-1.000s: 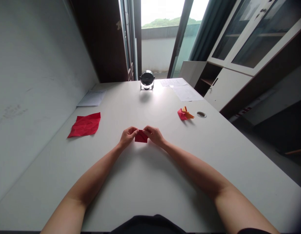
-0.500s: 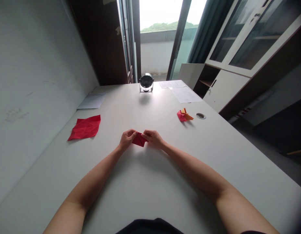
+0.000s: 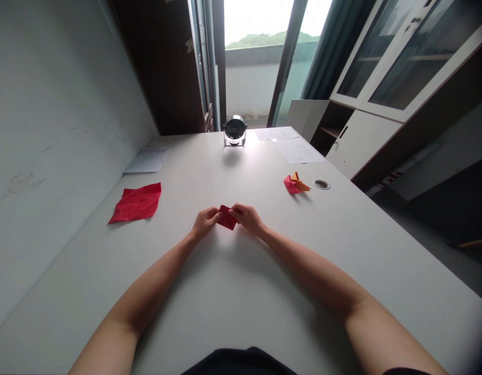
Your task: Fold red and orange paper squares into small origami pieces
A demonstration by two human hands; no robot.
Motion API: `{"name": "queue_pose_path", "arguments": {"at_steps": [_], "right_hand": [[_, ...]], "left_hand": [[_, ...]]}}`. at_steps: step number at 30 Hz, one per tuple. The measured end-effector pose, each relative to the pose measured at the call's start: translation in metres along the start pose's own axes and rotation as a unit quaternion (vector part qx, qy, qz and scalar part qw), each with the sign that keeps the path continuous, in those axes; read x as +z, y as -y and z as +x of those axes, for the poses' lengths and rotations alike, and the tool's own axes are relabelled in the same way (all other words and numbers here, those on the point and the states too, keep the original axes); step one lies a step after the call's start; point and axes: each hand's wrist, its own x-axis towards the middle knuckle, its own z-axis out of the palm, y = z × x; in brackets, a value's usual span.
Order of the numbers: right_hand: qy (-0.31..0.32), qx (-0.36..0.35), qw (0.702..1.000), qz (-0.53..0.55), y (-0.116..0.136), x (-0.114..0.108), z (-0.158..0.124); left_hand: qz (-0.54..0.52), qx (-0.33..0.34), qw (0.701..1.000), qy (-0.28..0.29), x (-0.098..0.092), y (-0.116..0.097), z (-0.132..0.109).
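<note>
A small folded red paper (image 3: pixel 227 219) is held between my two hands over the middle of the white table (image 3: pixel 233 281). The fingers of my left hand (image 3: pixel 205 221) pinch its left edge. My right hand (image 3: pixel 247 216) grips the right edge, thumb on top. Its top and bottom corners stick out between the hands. Creases cross its face.
A creased red sheet (image 3: pixel 136 202) lies at the left. A pink and orange folded paper piece (image 3: pixel 296 183) sits at the right beside a round table hole (image 3: pixel 322 185). A round black device (image 3: pixel 235 130) and papers (image 3: pixel 297 150) are at the far end.
The red paper has shifted slightly away from me and to the right between my hands, and more of its top corner shows. My right hand has moved slightly up and right.
</note>
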Motion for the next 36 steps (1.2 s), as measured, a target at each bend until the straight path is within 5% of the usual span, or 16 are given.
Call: {"name": "queue_pose_path", "arguments": {"at_steps": [5,14,20,27,36], "right_hand": [[-0.003,-0.005,1.000,0.006,-0.002,-0.001,0.001],[-0.002,-0.024,1.000,-0.013,0.001,0.001,-0.002],[-0.053,-0.023,0.998,0.002,0.003,-0.002,0.000],[-0.015,-0.045,0.999,0.020,0.011,-0.003,-0.004],[-0.039,-0.049,0.997,-0.039,0.011,-0.002,-0.002]], "left_hand": [[-0.008,0.000,1.000,0.016,-0.001,0.003,0.001],[0.137,0.019,0.990,0.037,0.000,0.004,-0.002],[0.119,0.009,0.992,0.041,-0.003,0.004,-0.001],[0.113,0.015,0.993,0.045,-0.002,0.004,-0.001],[0.185,0.030,0.980,0.060,-0.002,-0.002,-0.002]]}}
